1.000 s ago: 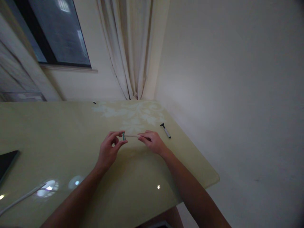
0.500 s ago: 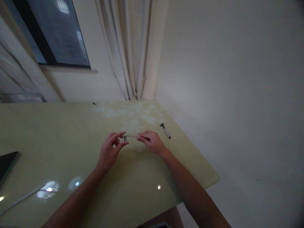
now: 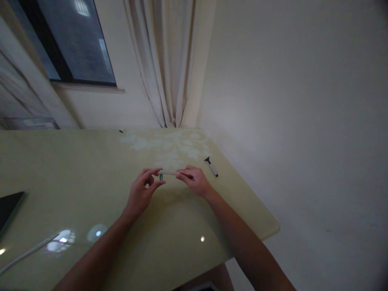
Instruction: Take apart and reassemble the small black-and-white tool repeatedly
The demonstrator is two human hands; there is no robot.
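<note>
Between my hands is a thin, pale stick-like handle [image 3: 169,173] with a small green-and-white head [image 3: 161,177] at its left end; it looks like a razor. The fingertips of my left hand [image 3: 144,188] pinch that head from above and below. My right hand [image 3: 195,181] grips the right end of the handle between thumb and fingers. The handle lies nearly level above the table. Just right of my right hand, a second razor [image 3: 213,169] with a black head and a grey handle rests on the table.
The glossy yellow-green table [image 3: 91,169] has a rounded right corner. A dark flat object [image 3: 9,208] lies at the left edge, with a white cable [image 3: 28,252] nearer me. A tiny black item [image 3: 121,131] sits at the back. Curtains [image 3: 166,60] and a wall stand behind.
Both hands keep their hold. The left hand and the head of the held item have shifted very slightly right, and the head shows more green.
</note>
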